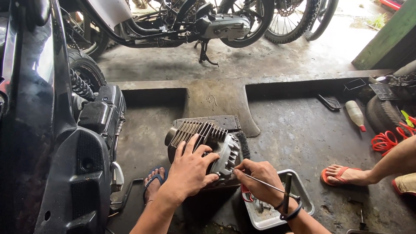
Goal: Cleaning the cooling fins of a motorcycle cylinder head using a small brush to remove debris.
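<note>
Engine cylinder (203,143), finned, grey, sits on concrete floor (303,134) at frame centre. Left hand (189,169) lies flat on it, grip loose, clasping nothing. Right hand (260,175) at lower centre, grip clenched round thin metal tool (264,184), above metal tray (303,190).

Open concrete floor (299,130) at 1–3 o'clock of the finned engine cylinder (203,141), free to pass. At 9 o'clock the black scooter body (52,143) walls off that side, narrow floor strip between. Metal tray (277,203) sits just beside at 5 o'clock, under the right hand (258,177). Left hand (188,171) covers the near side. Another person's sandalled foot (344,174) at 3 o'clock; plastic bottle (356,115) and red coiled hose (385,141) farther out at 2 o'clock. Parked motorcycle (208,26) at 12 o'clock, well apart.
</note>
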